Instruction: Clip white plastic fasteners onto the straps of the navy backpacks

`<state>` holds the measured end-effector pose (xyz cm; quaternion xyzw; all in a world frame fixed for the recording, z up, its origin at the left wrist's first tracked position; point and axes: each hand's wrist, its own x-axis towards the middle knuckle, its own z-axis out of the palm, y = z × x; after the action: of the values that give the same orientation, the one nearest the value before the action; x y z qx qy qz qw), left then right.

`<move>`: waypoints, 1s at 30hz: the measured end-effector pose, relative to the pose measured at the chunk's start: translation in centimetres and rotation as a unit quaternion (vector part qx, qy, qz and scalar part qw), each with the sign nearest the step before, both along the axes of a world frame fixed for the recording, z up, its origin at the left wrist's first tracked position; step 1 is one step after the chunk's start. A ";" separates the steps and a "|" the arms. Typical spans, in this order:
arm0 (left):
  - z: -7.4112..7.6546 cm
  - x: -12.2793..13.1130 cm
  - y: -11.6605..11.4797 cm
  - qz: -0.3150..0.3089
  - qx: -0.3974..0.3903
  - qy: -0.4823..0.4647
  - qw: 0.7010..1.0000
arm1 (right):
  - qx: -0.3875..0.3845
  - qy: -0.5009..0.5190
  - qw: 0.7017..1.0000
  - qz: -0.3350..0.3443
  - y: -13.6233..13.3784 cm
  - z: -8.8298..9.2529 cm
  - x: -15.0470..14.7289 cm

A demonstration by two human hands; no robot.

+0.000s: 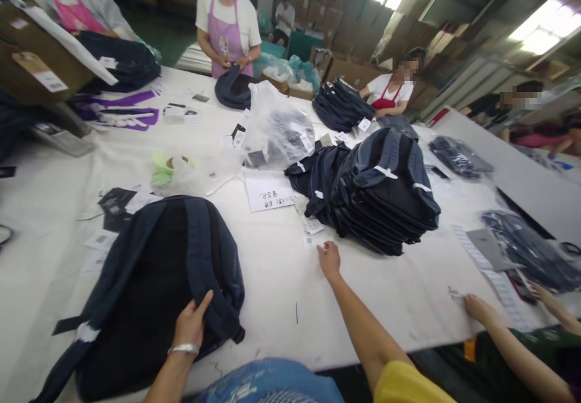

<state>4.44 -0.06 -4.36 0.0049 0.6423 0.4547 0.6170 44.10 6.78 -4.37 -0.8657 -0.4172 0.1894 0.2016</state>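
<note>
A dark navy and black backpack [157, 258] lies at the left on the white table, back panel and shoulder straps facing up. My left hand [190, 324], with a bracelet at the wrist, is closed on its right side, thumb across the shoulder strap; the other fingers are partly hidden. My right hand [330, 259] reaches forward over the table, fingers curled, its tips beside a small white tag [310, 241]. Whether anything is between those fingers cannot be made out. Just beyond lies a stack of similar backpacks [385, 191], white wraps on their straps.
A handwritten paper sheet [267, 191], a clear plastic bag [279, 127], a green tape roll [166, 170] and black tags [115, 203] lie around. At right, a co-worker's hand [483, 309] rests near bagged items [531, 249]. Other people stand across the table [254, 300].
</note>
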 end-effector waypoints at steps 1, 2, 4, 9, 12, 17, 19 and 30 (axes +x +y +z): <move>0.2 0.0 -0.2 0.000 0.001 0.002 1.000 | -0.010 -0.009 1.000 0.010 0.5 -0.3 0.7; 0.3 0.1 -0.4 -0.002 0.001 0.004 1.000 | -0.022 -0.013 0.999 0.024 0.9 -0.7 1.1; 0.5 0.1 -0.7 -0.008 0.001 0.007 1.000 | -0.051 -0.016 0.997 0.050 1.6 -1.2 1.5; 0.6 0.2 -1.0 -0.016 -0.008 0.020 1.000 | -0.120 0.005 0.989 0.089 1.2 -1.0 1.6; 0.5 0.2 -0.9 -0.017 -0.009 0.015 1.000 | -0.144 0.032 0.979 0.138 -1.5 -0.4 0.6; 0.3 0.0 -0.9 -0.019 0.006 0.011 1.000 | -0.188 0.039 0.952 0.239 -7.7 0.5 -2.7; 0.3 0.0 -1.0 -0.024 0.009 0.011 1.000 | -0.209 0.020 0.944 0.253 -9.1 0.9 -3.7; 0.1 -0.1 -0.9 -0.023 0.026 0.004 0.999 | -0.091 -0.050 0.957 0.272 -8.0 0.1 -9.4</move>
<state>4.32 -0.97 -4.27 0.0375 0.6326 0.4568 0.6242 34.69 -1.20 -4.27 -0.7427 -0.6271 0.2310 0.0418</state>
